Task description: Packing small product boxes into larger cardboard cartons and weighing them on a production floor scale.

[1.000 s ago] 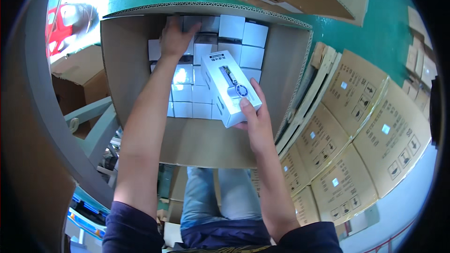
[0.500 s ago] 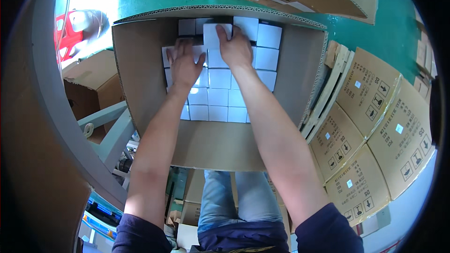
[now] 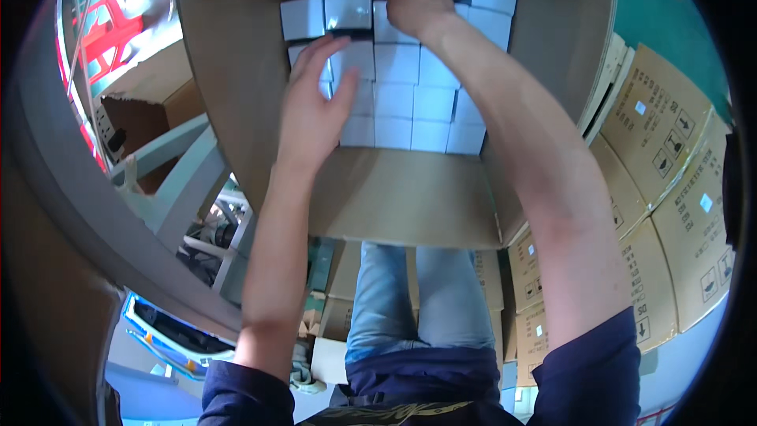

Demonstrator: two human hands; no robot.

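Note:
Rows of small white boxes fill the bottom of a large open carton in front of me. My left hand hovers over the near left rows, with thumb and fingers apart and nothing between them. My right hand reaches to the far rows, its fingers spread and resting on the box tops there. It hides part of the boxes beneath it. Left of my right hand, one white box sits a little higher than the row nearer to me.
Stacked brown cartons stand on the right beside wooden pallet slats. At the left are a grey metal frame, another open carton and a red plastic stool.
My right hand has moved to the far rows and its fingers have spread off the white box it held. My left hand has lifted back toward me. The view has shifted, so the carton appears higher.

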